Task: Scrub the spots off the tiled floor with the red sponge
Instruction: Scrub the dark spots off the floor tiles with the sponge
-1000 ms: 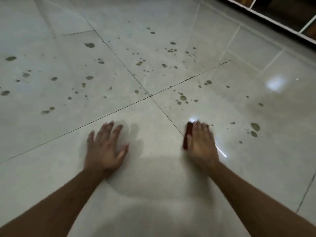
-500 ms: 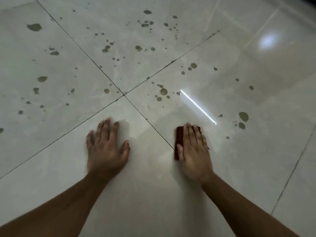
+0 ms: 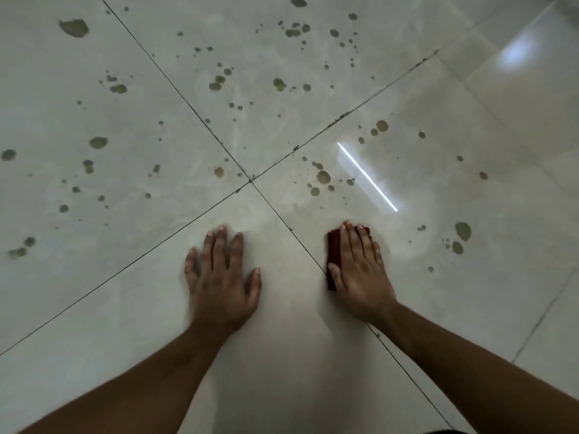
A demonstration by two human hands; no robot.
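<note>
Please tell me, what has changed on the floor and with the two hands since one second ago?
Little changed. The view tipped down, so the brownish spots sit lower in frame. The right hand still presses flat on the red rectangular sponge beside the dark grout line; any sliding is too slight to judge. The left hand stays flat on the glossy pale tiled floor. Nothing was gripped or released.

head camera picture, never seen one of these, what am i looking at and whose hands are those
This view comes from a camera worn on a person's head, looking forward and down, so the two bare arms are the wearer's own. The surface is a glossy tiled floor with dark grout lines and many greenish-brown spots farther out. The left hand lies flat on a tile, fingers straight, holding nothing. The right hand presses flat on a red sponge, mostly hidden beneath it. The bright streak is a reflected light.
</note>
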